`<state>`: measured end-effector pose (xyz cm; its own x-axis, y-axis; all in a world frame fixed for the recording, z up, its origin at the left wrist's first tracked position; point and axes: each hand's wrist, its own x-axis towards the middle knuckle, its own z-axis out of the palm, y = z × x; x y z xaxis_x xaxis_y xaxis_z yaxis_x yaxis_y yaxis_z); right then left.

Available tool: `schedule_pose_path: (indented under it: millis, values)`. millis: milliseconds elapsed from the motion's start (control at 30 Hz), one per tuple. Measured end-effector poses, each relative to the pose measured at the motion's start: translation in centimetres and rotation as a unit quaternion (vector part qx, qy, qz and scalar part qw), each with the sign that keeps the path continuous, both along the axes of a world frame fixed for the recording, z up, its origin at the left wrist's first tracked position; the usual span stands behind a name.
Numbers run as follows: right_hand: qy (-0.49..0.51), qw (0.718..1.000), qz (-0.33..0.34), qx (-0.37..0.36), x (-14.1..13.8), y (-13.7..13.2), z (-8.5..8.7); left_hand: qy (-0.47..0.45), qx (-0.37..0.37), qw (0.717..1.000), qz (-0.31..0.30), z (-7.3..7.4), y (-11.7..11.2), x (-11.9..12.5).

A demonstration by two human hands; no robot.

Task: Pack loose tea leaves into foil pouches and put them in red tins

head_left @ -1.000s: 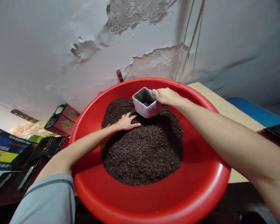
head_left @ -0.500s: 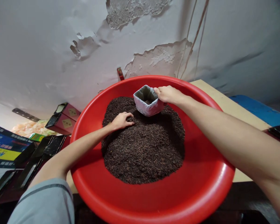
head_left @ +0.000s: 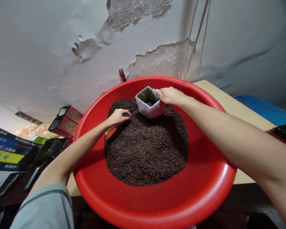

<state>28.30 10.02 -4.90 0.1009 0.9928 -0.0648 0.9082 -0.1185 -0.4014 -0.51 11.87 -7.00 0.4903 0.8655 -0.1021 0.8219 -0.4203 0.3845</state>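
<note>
A heap of dark, loose tea leaves [head_left: 145,152] fills the middle of a wide red plastic basin [head_left: 205,203]. My right hand [head_left: 169,96] grips the rim of a four-sided bag or pouch [head_left: 150,109], silvery grey outside, with its mouth facing up. A little dark tea shows inside it, and its base is over the far side of the heap. Left of the pouch, my left hand [head_left: 119,117] is just above the heap, fingers curled in around some dark leaves. Beneath my left wrist, a small orange and yellow piece [head_left: 110,132] lies against the tea.
Dark red boxes [head_left: 68,122] and black open-topped ones [head_left: 33,175] stand left of the basin. A light wooden board [head_left: 240,111] is under it, with a blue item [head_left: 264,109] at right. Behind rises a peeling wall [head_left: 62,63] with hanging cords.
My left hand has moved slightly left and away from me, and its fingers have curled in. The orange and yellow piece has come into view. My right hand and the pouch have hardly moved.
</note>
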Motion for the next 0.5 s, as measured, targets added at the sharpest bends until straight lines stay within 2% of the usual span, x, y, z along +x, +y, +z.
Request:
schedule_pose_path:
  millis: [133,233,367,500]
  values:
    - [-0.009,1.0,0.002,0.008,0.1,0.2,-0.3,0.014,0.032,0.999,0.018,1.0,0.4,0.5]
    - [-0.015,1.0,0.006,0.014,0.2,0.4,-0.5,-0.023,0.096,0.995,0.016,2.7,1.2,2.0]
    - [-0.003,1.0,0.006,0.004,0.1,0.3,-0.4,-0.116,0.186,0.976,-0.001,4.8,2.8,6.0]
    - [-0.014,1.0,0.011,0.004,0.2,0.3,-0.3,-0.147,0.24,0.959,-0.036,5.1,4.1,10.9]
